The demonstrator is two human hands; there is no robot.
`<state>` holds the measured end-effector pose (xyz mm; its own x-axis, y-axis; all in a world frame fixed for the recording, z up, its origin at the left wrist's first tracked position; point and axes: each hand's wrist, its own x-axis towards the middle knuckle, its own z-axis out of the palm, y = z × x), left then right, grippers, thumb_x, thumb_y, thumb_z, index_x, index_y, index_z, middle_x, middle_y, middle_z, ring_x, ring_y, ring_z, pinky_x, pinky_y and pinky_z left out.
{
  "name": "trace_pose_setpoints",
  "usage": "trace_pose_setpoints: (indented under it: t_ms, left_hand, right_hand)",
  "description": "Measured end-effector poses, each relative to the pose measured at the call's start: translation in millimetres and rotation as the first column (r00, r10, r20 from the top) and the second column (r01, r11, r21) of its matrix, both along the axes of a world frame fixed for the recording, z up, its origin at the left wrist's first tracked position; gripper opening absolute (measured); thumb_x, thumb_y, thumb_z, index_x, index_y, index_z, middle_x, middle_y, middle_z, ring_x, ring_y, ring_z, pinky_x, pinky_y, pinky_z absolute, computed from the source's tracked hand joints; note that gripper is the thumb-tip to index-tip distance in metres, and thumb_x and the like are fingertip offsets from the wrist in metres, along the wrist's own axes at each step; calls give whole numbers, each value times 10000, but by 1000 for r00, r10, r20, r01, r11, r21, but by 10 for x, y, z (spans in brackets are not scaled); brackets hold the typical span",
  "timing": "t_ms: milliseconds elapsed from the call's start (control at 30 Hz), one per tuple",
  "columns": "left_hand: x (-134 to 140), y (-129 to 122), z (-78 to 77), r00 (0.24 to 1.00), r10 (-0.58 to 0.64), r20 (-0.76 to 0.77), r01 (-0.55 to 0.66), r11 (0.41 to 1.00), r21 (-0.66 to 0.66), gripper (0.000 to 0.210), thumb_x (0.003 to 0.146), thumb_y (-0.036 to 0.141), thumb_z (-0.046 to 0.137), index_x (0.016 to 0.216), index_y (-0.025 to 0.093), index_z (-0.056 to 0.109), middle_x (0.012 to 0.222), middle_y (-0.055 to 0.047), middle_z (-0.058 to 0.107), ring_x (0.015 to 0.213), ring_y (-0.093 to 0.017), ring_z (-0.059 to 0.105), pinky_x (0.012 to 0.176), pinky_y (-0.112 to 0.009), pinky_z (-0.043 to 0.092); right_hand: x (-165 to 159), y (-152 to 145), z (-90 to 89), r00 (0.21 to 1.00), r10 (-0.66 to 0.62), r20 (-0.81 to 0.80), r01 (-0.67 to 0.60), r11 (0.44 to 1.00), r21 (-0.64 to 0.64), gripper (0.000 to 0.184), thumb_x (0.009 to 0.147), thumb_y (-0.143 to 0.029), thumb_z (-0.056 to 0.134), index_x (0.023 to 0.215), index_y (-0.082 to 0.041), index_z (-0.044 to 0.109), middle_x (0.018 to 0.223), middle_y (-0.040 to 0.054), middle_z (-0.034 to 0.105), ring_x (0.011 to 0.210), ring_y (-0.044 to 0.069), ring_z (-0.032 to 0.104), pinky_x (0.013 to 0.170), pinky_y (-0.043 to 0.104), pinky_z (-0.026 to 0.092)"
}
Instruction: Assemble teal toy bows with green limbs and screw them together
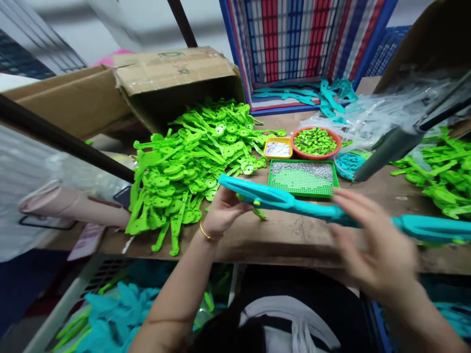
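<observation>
A long turquoise plastic part (309, 208), with small lime-green pieces on it, stretches across the front of the table and out at the right edge. My left hand (224, 211) is closed round its left end, fingers partly hidden behind it. Beside its middle is my right hand (379, 245), smeared by motion, so its grip is unclear. Behind the part sits a green perforated tray (303, 184) with many tiny silvery pieces. A large heap of lime-green plastic parts (198, 162) lies left of it.
Near the tray stand a red bowl of small green pieces (315, 142), a yellow dish (278, 147) and a tub of turquoise pieces (349, 165). A grey hanging tool (390, 152) juts in from the right. A cardboard box (176, 71) and a blue crate (235, 54) stand behind.
</observation>
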<state>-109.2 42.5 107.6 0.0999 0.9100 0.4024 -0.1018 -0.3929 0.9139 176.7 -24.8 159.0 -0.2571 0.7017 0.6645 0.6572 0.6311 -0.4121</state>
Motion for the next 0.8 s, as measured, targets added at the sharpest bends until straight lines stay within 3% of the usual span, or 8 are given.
trace_pose_setpoints:
  t_ms: [67, 133, 267, 467, 533, 600, 700, 800]
  left_hand:
    - [108, -100, 95, 990, -134, -41, 135, 990, 44, 534, 701, 213, 815, 1173, 249, 566, 1022, -38, 687, 922, -162, 679, 774, -256, 564]
    - [182, -154, 162, 982, -188, -21, 189, 976, 109, 476, 731, 234, 796, 1157, 227, 583, 1066, -72, 683, 1011, -203, 668, 851, -323, 563]
    - [232, -182, 215, 992, -128, 23, 123, 979, 164, 250, 763, 268, 773, 971, 188, 661, 978, -72, 697, 970, -210, 676, 881, -376, 554]
    - [222, -155, 183, 1000, -30, -7, 31, 975, 218, 269, 742, 293, 796, 960, 200, 670, 942, -53, 704, 937, -186, 691, 820, -307, 560]
    - [210, -106, 79, 995, -79, -56, 87, 982, 166, 495, 650, 383, 853, 1069, 210, 653, 1066, -82, 705, 1038, -217, 665, 887, -345, 546]
    - [214, -58, -78, 978, -169, -121, 172, 985, 14, 699, 544, 470, 886, 1136, 198, 634, 1121, -101, 700, 1042, -242, 661, 890, -374, 549]
    - [252, -34, -301, 942, -291, -167, 258, 946, -195, 551, 634, 594, 781, 938, 146, 683, 872, -86, 739, 765, -211, 693, 689, -343, 579]
    - [256, -65, -314, 925, -325, -196, 279, 933, -228, 460, 730, 591, 696, 726, 133, 655, 657, -54, 693, 560, -159, 625, 543, -283, 528]
  right_hand:
    - [-393, 163, -32, 996, 93, 9, -93, 996, 4, 404, 874, -259, 605, 1269, -185, 557, 1225, 138, 659, 1135, 263, 632, 962, 429, 543]
    - [-618, 297, -88, 980, 194, -48, -197, 980, -44, 313, 897, -257, 576, 1204, -199, 595, 1140, 105, 704, 1058, 224, 670, 910, 382, 572]
    - [-695, 360, -182, 954, 278, -113, -284, 958, -46, 294, 883, -204, 592, 1176, -213, 613, 1124, 82, 714, 1050, 193, 672, 902, 346, 572]
    - [-660, 351, -217, 947, 258, -191, -260, 965, 16, 299, 848, -140, 621, 1138, -214, 630, 1080, 81, 724, 1011, 190, 680, 893, 341, 564]
    - [-643, 377, -191, 945, 254, -204, -260, 966, -3, 267, 856, -148, 615, 1116, -203, 636, 1053, 78, 730, 986, 175, 685, 881, 311, 562]
    - [-608, 404, -148, 950, 244, -195, -256, 966, -39, 234, 876, -170, 593, 1105, -195, 634, 1035, 75, 730, 959, 165, 688, 859, 292, 563]
    - [-536, 436, -78, 956, 266, -127, -280, 954, -109, 259, 890, -248, 582, 1145, -206, 610, 1059, 76, 714, 976, 182, 678, 847, 313, 564]
    - [-479, 451, -22, 952, 307, -5, -305, 943, -137, 406, 867, -345, 616, 1253, -233, 557, 1158, 88, 684, 1048, 223, 657, 870, 352, 557]
